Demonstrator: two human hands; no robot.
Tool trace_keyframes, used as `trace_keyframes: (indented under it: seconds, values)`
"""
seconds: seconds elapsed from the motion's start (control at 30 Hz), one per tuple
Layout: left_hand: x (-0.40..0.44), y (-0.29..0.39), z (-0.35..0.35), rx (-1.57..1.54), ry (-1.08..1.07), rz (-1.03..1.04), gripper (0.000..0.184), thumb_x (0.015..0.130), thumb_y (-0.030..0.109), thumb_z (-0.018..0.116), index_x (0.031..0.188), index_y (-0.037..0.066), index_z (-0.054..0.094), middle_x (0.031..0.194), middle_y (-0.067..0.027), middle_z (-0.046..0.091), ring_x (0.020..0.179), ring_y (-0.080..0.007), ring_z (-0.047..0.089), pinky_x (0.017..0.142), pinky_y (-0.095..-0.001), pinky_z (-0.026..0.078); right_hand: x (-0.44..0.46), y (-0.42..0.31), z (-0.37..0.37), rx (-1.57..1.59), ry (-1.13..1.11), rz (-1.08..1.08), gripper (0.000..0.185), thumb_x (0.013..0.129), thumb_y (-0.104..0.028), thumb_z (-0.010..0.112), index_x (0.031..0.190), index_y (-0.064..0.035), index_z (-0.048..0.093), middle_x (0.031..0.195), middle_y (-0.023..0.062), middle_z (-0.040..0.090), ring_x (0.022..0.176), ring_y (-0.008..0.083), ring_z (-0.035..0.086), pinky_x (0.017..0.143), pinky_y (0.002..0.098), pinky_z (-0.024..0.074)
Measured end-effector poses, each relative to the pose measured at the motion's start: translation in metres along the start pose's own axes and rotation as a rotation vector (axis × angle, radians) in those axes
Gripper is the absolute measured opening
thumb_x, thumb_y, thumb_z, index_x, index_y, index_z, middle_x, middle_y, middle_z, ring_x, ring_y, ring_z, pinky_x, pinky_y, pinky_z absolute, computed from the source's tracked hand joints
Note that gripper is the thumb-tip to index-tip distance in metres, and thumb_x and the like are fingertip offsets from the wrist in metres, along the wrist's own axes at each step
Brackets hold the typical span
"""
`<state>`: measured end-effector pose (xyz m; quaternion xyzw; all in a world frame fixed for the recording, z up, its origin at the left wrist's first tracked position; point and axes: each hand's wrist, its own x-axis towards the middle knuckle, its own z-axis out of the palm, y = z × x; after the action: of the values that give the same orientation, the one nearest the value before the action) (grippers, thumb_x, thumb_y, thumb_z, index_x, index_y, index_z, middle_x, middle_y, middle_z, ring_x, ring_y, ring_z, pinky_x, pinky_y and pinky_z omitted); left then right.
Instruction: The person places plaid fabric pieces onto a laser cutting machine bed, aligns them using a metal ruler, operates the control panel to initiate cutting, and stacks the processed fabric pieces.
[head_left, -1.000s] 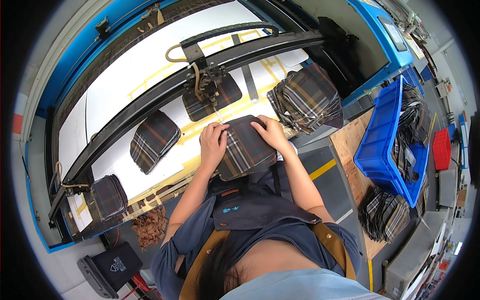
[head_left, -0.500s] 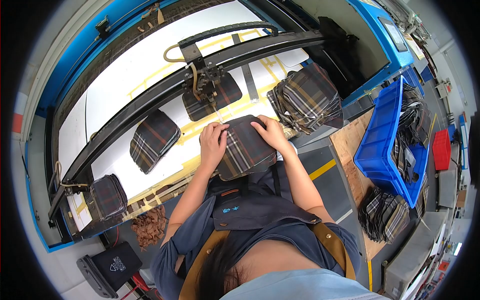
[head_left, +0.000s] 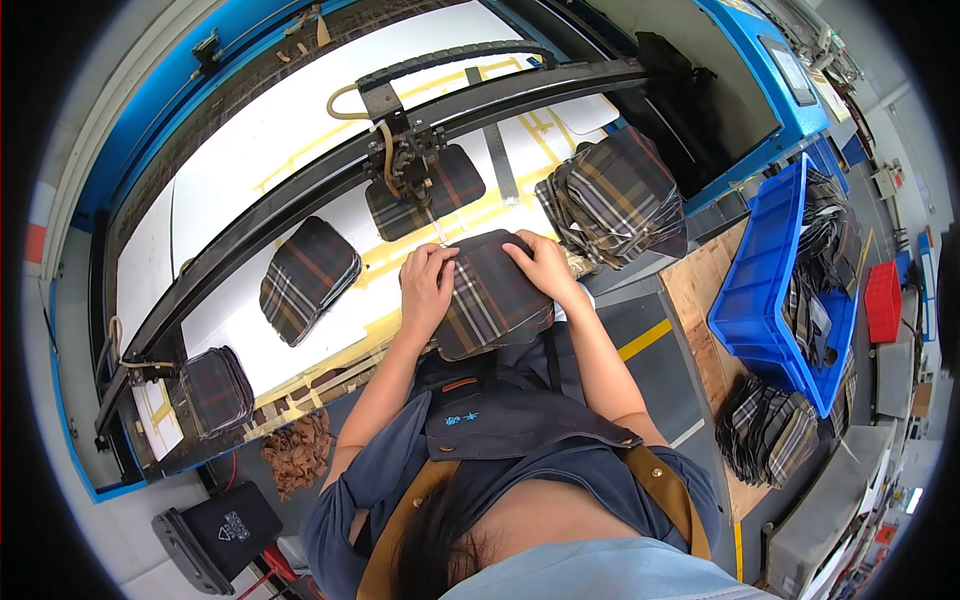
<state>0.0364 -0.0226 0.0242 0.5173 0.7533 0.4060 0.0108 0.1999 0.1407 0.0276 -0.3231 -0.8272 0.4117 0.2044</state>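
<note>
A stack of dark plaid fabric pieces (head_left: 490,295) with rounded corners lies at the machine bed's near edge, in front of my body. My left hand (head_left: 430,285) grips its left side, fingers bent over the top edge. On the upper right corner, my right hand (head_left: 545,265) holds the same stack, with the thumb on top; some fingers are hidden. Just beyond it, another plaid piece (head_left: 455,180) lies beneath the machine's cutting head (head_left: 408,165). To the left is a smaller plaid stack (head_left: 308,280), and to the right a taller, uneven one (head_left: 620,195).
The machine's black gantry beam (head_left: 290,215) crosses above the white bed (head_left: 220,240). Another plaid stack (head_left: 217,390) sits at the bed's left end. Right of me, a blue crate (head_left: 755,300) with fabric pieces leans on a wooden board (head_left: 700,330), beside more plaid pieces (head_left: 770,430).
</note>
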Motion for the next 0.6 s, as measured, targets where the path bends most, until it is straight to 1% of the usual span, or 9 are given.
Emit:
trace_keyframes:
  seconds: [0.17, 0.57, 0.6]
  values:
    - [0.0001, -0.001, 0.0011, 0.002, -0.001, 0.0, 0.016, 0.091, 0.01, 0.063, 0.106, 0.007, 0.068, 0.103, -0.008, 0.059, 0.102, -0.0281, 0.057, 0.09, -0.0403, 0.042, -0.0001, -0.0015, -0.0012, 0.024, -0.011, 0.011, 0.027, 0.093, -0.029, 0.066, 0.103, -0.0038, 0.069, 0.087, 0.0178, 0.071, 0.082, 0.0335, 0.069, 0.074, 0.0392, 0.0516]
    - [-0.0005, -0.0034, 0.0028, -0.001, 0.006, 0.004, 0.017, 0.09, 0.01, 0.063, 0.106, 0.007, 0.069, 0.102, -0.0081, 0.059, 0.101, -0.0281, 0.057, 0.09, -0.0402, 0.042, 0.0003, -0.0007, -0.0014, -0.001, -0.021, 0.021, 0.026, 0.093, -0.028, 0.067, 0.103, -0.0047, 0.069, 0.087, 0.0165, 0.071, 0.081, 0.0322, 0.07, 0.073, 0.0389, 0.0522]
    - [-0.0003, -0.003, 0.0026, -0.002, 0.006, 0.004, 0.017, 0.09, 0.01, 0.063, 0.106, 0.007, 0.069, 0.102, -0.0082, 0.059, 0.101, -0.0281, 0.057, 0.09, -0.0402, 0.042, 0.0001, -0.0017, -0.0016, 0.012, -0.01, 0.014, 0.025, 0.093, -0.028, 0.067, 0.102, -0.0042, 0.069, 0.086, 0.0178, 0.071, 0.081, 0.0344, 0.069, 0.072, 0.0399, 0.0521]
